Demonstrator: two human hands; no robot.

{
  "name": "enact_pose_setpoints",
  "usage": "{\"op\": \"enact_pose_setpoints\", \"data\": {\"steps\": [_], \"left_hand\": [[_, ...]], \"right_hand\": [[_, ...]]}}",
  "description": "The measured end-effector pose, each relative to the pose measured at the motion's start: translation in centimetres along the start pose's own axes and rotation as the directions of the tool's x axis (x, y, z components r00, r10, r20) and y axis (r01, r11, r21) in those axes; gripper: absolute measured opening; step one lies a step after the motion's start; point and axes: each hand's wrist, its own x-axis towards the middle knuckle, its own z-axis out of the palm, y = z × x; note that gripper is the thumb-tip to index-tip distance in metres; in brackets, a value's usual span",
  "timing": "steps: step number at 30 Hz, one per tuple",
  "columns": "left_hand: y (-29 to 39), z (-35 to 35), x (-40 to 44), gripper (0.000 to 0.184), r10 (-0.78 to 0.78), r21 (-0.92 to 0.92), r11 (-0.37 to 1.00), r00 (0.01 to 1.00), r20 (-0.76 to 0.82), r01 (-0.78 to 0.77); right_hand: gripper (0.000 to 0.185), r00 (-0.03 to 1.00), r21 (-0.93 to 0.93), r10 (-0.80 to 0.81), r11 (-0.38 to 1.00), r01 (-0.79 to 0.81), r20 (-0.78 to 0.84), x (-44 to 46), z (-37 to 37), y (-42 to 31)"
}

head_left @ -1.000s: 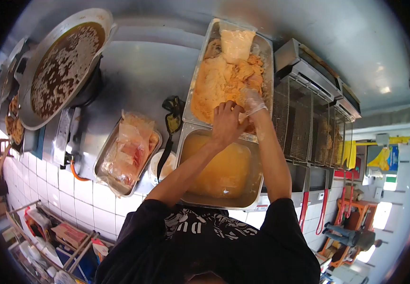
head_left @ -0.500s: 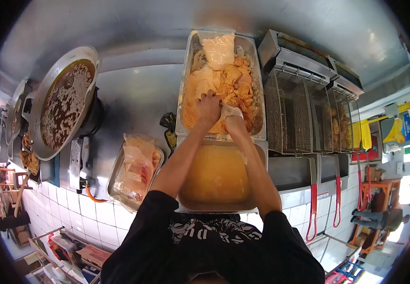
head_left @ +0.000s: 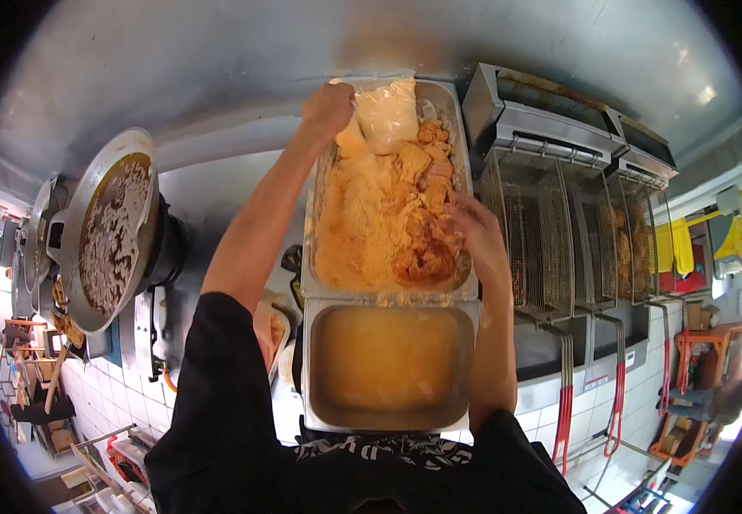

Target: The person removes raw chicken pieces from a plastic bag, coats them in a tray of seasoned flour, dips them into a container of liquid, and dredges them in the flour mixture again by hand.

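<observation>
My left hand (head_left: pixel 328 109) is closed at the far left corner of the upper metal tray (head_left: pixel 309 224). Pale material shows just below its fingers; what they grip is unclear. Beside it lies a clear bag of pale powder (head_left: pixel 388 116). Orange-tan breading (head_left: pixel 349 231) fills the tray's left side, with coated pieces (head_left: pixel 418 180) on the right and a darker reddish piece (head_left: pixel 425 257) near the front. Over the right rim, my right hand (head_left: pixel 476 224) has its fingers apart. Nearer me sits a tray of yellow-brown liquid (head_left: pixel 392 360).
On the left, a large pan of bubbling oil (head_left: pixel 116 236) stands on a burner. Wire fryer baskets (head_left: pixel 538 231) with red handles (head_left: pixel 564 424) are on the right. A tray with bagged meat (head_left: pixel 277 330) is partly behind my left arm. Far right, another person (head_left: pixel 718 403) is visible.
My hands were together over the breading and have separated. The left went up to the far left corner; the right moved to the right rim. The clear plastic around the right hand no longer shows.
</observation>
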Motion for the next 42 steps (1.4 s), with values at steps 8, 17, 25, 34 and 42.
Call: {"op": "enact_pose_setpoints", "data": {"steps": [8, 17, 25, 34, 42], "left_hand": [[-7.0, 8.5, 0.6, 0.050, 0.184, -0.021, 0.983, 0.983, -0.005, -0.184], [-0.8, 2.3, -17.8, 0.031, -0.005, -0.662, 0.741, 0.987, 0.160, 0.111], [2.2, 4.0, -19.1, 0.027, -0.034, -0.769, 0.617, 0.982, 0.188, 0.168], [4.7, 0.1, -30.4, 0.033, 0.018, -0.807, 0.484, 0.918, 0.395, 0.338], [1.1, 0.6, -36.0, 0.028, -0.291, -0.846, 0.028, 0.814, 0.503, 0.533]], "right_hand": [[0.035, 0.879, -0.845, -0.461, 0.416, 0.337, 0.123, 29.7, 5.6, -0.2], [0.030, 0.958, -0.808, -0.282, 0.577, 0.118, -0.061, 33.7, 7.3, -0.1], [0.036, 0.668, -0.746, -0.342, -0.202, 0.634, 0.661, 42.9, 2.8, 3.3], [0.035, 0.837, -0.818, -0.538, 0.433, 0.379, 0.103, 36.4, 6.5, 3.8], [0.027, 0.981, -0.073, -0.163, 0.985, 0.155, -0.109, 34.3, 5.8, 1.2]]}}
